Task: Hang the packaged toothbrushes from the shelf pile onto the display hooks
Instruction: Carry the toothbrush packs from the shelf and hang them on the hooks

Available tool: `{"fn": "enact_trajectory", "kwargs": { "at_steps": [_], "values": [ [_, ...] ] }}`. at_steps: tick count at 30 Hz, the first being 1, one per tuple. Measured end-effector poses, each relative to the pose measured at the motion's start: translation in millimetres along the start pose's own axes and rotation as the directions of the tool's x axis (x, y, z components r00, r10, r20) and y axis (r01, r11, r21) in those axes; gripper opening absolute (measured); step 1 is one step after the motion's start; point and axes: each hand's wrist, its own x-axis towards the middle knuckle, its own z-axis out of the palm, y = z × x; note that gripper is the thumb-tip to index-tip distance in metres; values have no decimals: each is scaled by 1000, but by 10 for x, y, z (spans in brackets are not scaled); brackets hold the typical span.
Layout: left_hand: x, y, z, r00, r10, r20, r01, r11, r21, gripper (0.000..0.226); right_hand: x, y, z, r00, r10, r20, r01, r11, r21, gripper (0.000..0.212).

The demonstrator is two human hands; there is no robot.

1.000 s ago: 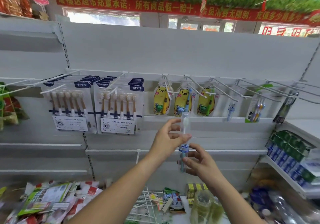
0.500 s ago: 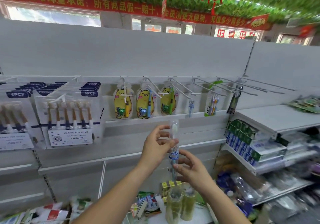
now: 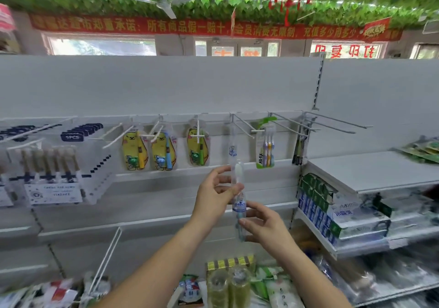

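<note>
A clear, slim packaged toothbrush [image 3: 239, 206] stands upright between my hands, below the hook rail. My left hand [image 3: 217, 194] pinches its upper part with thumb and fingers. My right hand [image 3: 266, 228] pinches its lower end. Straight above hangs a matching clear pack [image 3: 232, 144] on a hook. To the right, empty white display hooks [image 3: 337, 123] stick out from the back panel. Yellow bear toothbrush packs [image 3: 134, 150] hang to the left. The shelf pile [image 3: 240, 284] of packs lies at the bottom.
Multi-brush packs [image 3: 53, 177] hang at the far left. An All-fix three-brush pack [image 3: 265, 148] hangs right of centre. Toothpaste boxes [image 3: 332, 210] fill the right-hand shelves. Loose white hooks [image 3: 104, 260] lean at lower left.
The view has swung right along the rail, so the hooks now sit further left. Both hands keep their hold on the clear toothbrush pack at about the same height.
</note>
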Motion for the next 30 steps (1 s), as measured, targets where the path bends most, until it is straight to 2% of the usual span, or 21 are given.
{"fn": "enact_trajectory", "kwargs": {
  "at_steps": [8, 13, 23, 30],
  "values": [
    [139, 213, 571, 998, 7, -61, -5, 999, 35, 46, 105, -276, -587, 996, -7, 83, 8, 1000, -7, 35],
    [328, 236, 591, 997, 25, -75, -21, 999, 48, 46, 245, -386, -599, 992, -30, 123, 36, 998, -48, 34],
    [379, -74, 655, 998, 25, -58, -24, 999, 32, 45, 318, -153, -684, 993, -6, 118, 7, 1000, -10, 35],
    [563, -88, 649, 997, 21, -80, -19, 999, 35, 41, 483, -212, -720, 992, 1, 124, 4, 999, -45, 33]
  ]
}}
